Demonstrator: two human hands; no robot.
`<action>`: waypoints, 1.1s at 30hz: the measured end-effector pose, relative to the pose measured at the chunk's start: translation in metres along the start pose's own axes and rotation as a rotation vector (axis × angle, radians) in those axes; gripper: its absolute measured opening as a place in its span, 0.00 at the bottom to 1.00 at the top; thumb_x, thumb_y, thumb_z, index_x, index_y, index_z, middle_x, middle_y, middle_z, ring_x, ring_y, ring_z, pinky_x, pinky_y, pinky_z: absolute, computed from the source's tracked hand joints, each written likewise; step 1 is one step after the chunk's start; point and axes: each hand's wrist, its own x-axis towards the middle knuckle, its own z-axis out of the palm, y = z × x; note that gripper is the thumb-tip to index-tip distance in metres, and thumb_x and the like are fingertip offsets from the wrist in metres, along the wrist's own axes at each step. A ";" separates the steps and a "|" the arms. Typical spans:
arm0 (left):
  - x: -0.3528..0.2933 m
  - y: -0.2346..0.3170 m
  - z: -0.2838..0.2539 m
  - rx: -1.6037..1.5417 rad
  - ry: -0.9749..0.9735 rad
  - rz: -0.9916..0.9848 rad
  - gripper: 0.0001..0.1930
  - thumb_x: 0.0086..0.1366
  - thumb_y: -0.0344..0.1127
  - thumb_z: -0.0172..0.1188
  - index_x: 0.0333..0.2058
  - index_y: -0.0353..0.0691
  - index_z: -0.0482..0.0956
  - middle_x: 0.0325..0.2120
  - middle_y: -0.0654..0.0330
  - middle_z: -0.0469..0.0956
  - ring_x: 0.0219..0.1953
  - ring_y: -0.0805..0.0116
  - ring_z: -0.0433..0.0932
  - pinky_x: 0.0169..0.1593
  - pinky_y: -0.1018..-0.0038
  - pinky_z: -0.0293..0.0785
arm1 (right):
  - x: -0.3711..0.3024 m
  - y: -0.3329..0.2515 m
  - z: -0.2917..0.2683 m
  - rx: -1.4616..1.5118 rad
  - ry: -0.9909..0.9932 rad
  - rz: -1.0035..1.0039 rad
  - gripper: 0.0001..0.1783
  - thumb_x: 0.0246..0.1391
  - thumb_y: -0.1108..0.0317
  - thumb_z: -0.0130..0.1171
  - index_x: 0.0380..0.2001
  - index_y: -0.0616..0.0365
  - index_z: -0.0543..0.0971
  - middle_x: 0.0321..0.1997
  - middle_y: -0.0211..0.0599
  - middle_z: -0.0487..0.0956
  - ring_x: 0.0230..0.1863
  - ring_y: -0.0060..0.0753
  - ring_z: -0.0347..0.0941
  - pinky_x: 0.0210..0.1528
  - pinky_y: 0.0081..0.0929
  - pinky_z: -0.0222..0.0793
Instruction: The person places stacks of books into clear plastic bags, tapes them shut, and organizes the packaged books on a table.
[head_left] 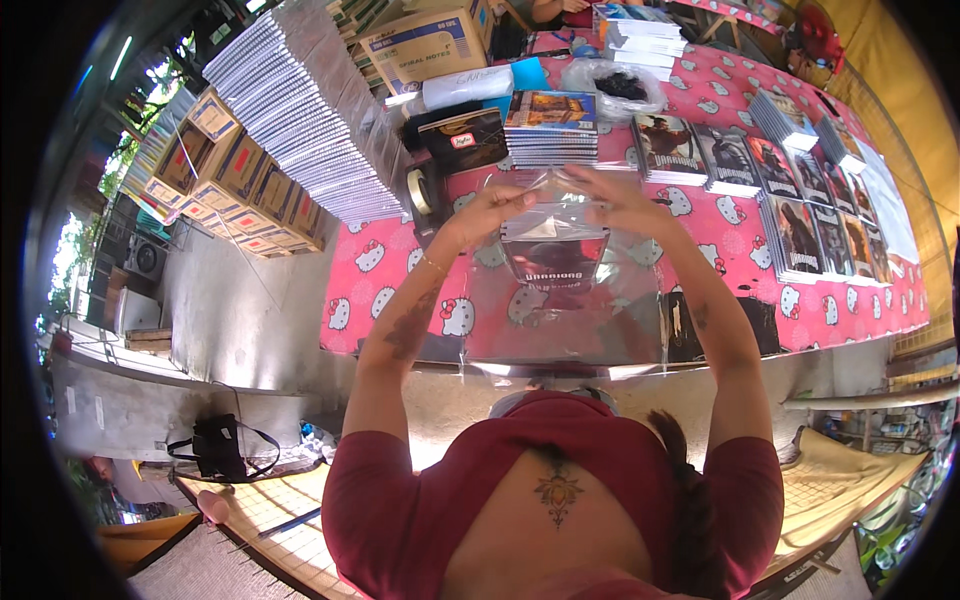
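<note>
A stack of notebooks with dark covers (555, 258) lies in front of me at the near side of the table, with a loose clear plastic bag (490, 318) about it. The bag's sheet spreads toward the table's front edge. My left hand (497, 208) pinches the plastic at the stack's far left. At the far right, my right hand (625, 205) has its fingers on the same plastic, thumb below them. The fingertips of both hands come close together over the far end of the stack. Glare on the film hides part of the grip.
A pink patterned tablecloth (700, 235) covers the table. Beyond my hands stand notebook stacks (550, 130) and a tape roll (420, 190); more notebooks (800, 235) lie right. Tall notebook piles (300, 110) and cartons (250, 190) rise at left. Another person's hand (570, 6) shows far back.
</note>
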 end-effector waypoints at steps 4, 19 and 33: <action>-0.037 0.015 0.020 0.576 0.116 0.570 0.28 0.63 0.43 0.63 0.59 0.36 0.73 0.55 0.48 0.74 0.56 0.55 0.74 0.60 0.65 0.67 | -0.036 -0.027 0.023 -0.592 0.057 -0.176 0.39 0.44 0.62 0.72 0.62 0.49 0.70 0.60 0.42 0.75 0.59 0.46 0.72 0.60 0.38 0.66; -0.019 0.040 0.048 1.018 0.403 0.218 0.30 0.51 0.44 0.72 0.50 0.34 0.78 0.29 0.51 0.79 0.36 0.54 0.78 0.40 0.63 0.74 | 0.005 -0.052 0.034 -0.945 0.022 0.010 0.15 0.45 0.62 0.70 0.34 0.55 0.78 0.32 0.38 0.81 0.40 0.45 0.79 0.43 0.36 0.70; 0.062 -0.020 -0.005 -0.279 0.284 -0.047 0.15 0.61 0.38 0.64 0.43 0.36 0.82 0.34 0.60 0.83 0.35 0.63 0.80 0.41 0.71 0.75 | 0.016 0.017 0.011 -0.085 0.054 0.113 0.21 0.54 0.62 0.67 0.49 0.58 0.78 0.43 0.33 0.79 0.43 0.23 0.75 0.45 0.23 0.71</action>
